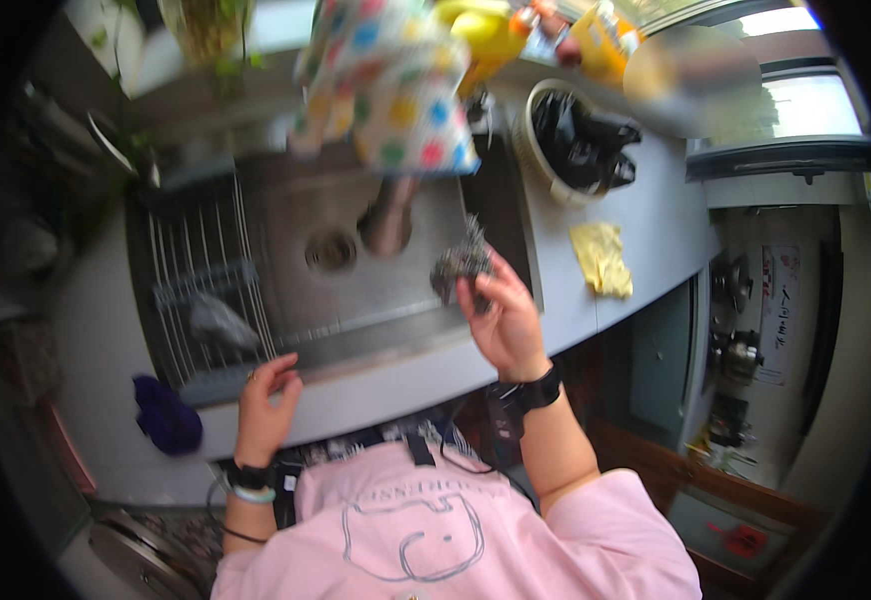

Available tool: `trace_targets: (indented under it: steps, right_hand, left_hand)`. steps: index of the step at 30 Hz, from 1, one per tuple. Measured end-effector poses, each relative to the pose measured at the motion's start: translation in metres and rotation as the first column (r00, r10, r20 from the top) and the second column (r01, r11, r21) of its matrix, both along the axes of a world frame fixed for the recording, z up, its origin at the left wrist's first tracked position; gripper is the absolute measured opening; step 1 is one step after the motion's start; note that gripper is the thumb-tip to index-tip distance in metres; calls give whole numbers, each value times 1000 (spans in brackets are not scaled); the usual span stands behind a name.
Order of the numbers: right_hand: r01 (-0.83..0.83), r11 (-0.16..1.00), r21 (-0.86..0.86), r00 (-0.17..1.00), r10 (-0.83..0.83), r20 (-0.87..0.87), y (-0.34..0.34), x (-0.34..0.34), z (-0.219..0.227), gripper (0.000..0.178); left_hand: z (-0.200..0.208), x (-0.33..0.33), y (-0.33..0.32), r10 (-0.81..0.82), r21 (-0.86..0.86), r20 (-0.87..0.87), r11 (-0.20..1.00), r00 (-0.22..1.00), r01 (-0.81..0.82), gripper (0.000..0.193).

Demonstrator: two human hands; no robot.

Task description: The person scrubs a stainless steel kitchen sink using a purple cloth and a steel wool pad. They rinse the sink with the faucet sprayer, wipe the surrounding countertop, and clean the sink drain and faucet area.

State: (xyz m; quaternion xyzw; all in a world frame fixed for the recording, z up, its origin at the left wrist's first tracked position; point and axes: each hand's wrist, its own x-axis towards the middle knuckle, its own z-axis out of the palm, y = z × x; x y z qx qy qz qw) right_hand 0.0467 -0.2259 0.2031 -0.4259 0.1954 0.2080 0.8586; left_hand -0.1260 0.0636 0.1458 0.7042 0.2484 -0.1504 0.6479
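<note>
In my right hand [508,318] is a dark grey steel wool scourer [463,268], pinched between thumb and fingers above the right front part of the sink. Loose strands stick up from its top. My left hand [270,402] is at the front left edge of the sink, fingers apart and slightly bent, with nothing in it. The stainless steel sink [291,215] has a round drain [331,250] at its middle. A blurred faucet [388,222] reaches over it from beneath a polka-dotted cloth [396,95].
A wire rack [241,235] spans the sink's left side, bearing a crumpled grey item [222,322]. A purple cloth [168,415] lies on the left counter, a yellow cloth [603,260] on the right one. Behind that stands a basket [531,145] lined with a black bag [581,140].
</note>
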Motion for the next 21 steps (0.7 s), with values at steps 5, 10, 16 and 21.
trace_targets:
  steps: [5, 10, 16, 21]
  right_hand:
    - [78, 989, -125, 987, -94, -132, -28, 5, -46, 43]
    - [-89, 985, -150, 993, 76, -95, -73, 15, -85, 42]
    - [-463, 763, -452, 822, 560, 105, -131, 56, -113, 44]
    - [-604, 668, -436, 723, 689, 54, -201, 60, -117, 43]
  left_hand:
    - [77, 30, 4, -168, 538, 479, 832, 862, -137, 46]
    - [177, 102, -60, -205, 414, 768, 882, 607, -226, 43]
    - [206, 268, -248, -42, 13, 842, 998, 538, 56, 40]
    - [173, 495, -400, -123, 29, 811, 985, 573, 171, 46]
